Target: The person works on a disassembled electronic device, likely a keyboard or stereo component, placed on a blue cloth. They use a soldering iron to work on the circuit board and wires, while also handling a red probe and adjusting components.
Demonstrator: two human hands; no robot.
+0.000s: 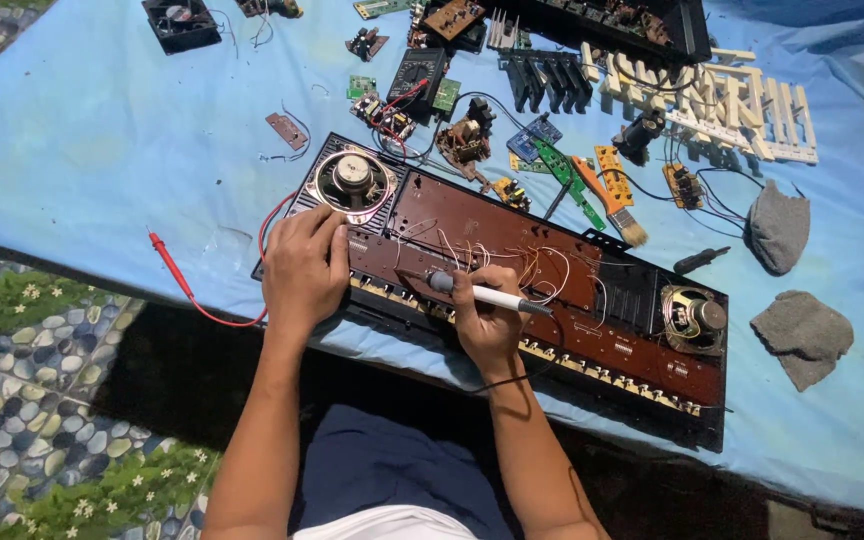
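An opened electronic keyboard chassis [612, 300] lies on a blue cloth, its long brown circuit board [512, 225] facing up with thin white wires across it. A round speaker [353, 180] sits at its left end and another speaker [694, 315] at its right end. My left hand [304, 270] rests flat on the left part of the board, beside the left speaker. My right hand [484, 318] grips a soldering iron [482, 294] with a white handle, its tip touching the brown board near the middle.
A red probe with its lead [170, 262] lies left of the chassis. Behind it are a multimeter [416, 74], small circuit boards, a brush [610, 202], black keys [547, 78], white keys [722, 98], a fan [181, 22]. Two grey rags [790, 280] lie right.
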